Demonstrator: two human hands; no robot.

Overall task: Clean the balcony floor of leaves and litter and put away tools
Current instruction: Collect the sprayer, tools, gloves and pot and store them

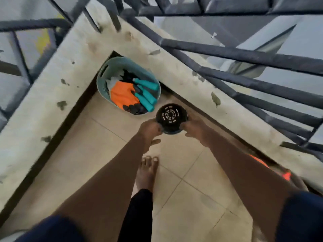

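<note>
Black and round, a plastic pot (171, 114) is held between both hands, with a ring of drainage slots facing the camera. The left hand (150, 128) grips its left side with curled fingers, and the right hand (194, 127) curls round its right side. Just beyond the grip and a little to its left, a teal basket (101, 79) sits in the balcony corner. It holds orange gloves (122, 96) and teal-handled tools (147, 84). Under the grip lies a beige tiled floor (97, 140), and a bare foot (146, 173) stands nearer the person than the hands. A stained concrete ledge (70, 67) wraps the corner beyond the basket — dark metal railings (244, 56) run above it.
</note>
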